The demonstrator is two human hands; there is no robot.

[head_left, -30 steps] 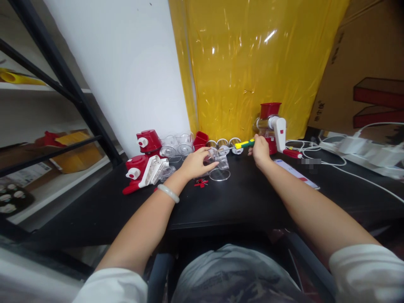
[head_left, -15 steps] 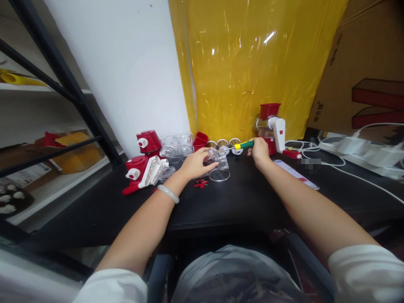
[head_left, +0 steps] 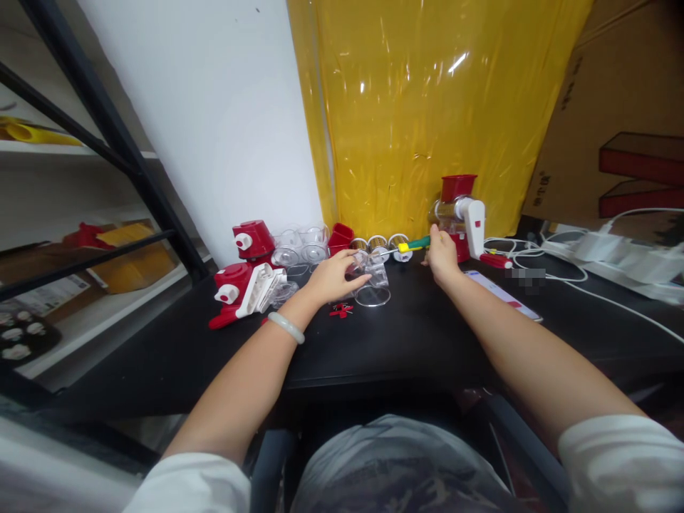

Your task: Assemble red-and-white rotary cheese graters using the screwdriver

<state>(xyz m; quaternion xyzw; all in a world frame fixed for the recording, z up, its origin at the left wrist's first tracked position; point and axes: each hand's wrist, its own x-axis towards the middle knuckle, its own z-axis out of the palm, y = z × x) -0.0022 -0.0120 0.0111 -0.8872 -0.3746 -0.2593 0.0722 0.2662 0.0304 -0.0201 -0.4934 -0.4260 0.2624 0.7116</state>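
My left hand (head_left: pixel 332 276) rests on a clear plastic housing (head_left: pixel 372 281) that stands on the black table (head_left: pixel 406 335), its fingers curled around the part's left side. My right hand (head_left: pixel 442 254) is closed on a screwdriver with a green and yellow handle (head_left: pixel 413 245), whose tip points left toward the clear housing. A few small red pieces (head_left: pixel 340 310) lie on the table just in front of my left hand. An assembled red and white hand-crank grater (head_left: pixel 461 214) stands right behind my right hand.
Red and white grater bodies (head_left: pixel 246 285) and clear cups (head_left: pixel 300 249) lie at the left, metal drums (head_left: pixel 378 244) behind. A yellow plastic sheet (head_left: pixel 427 107) hangs at the back. White cables and a power strip (head_left: pixel 603 253) sit at the right, beside a card (head_left: pixel 499 293).
The screwdriver in my right hand has shifted slightly, its tip now reaching a little further left. My left hand stays on the clear housing.
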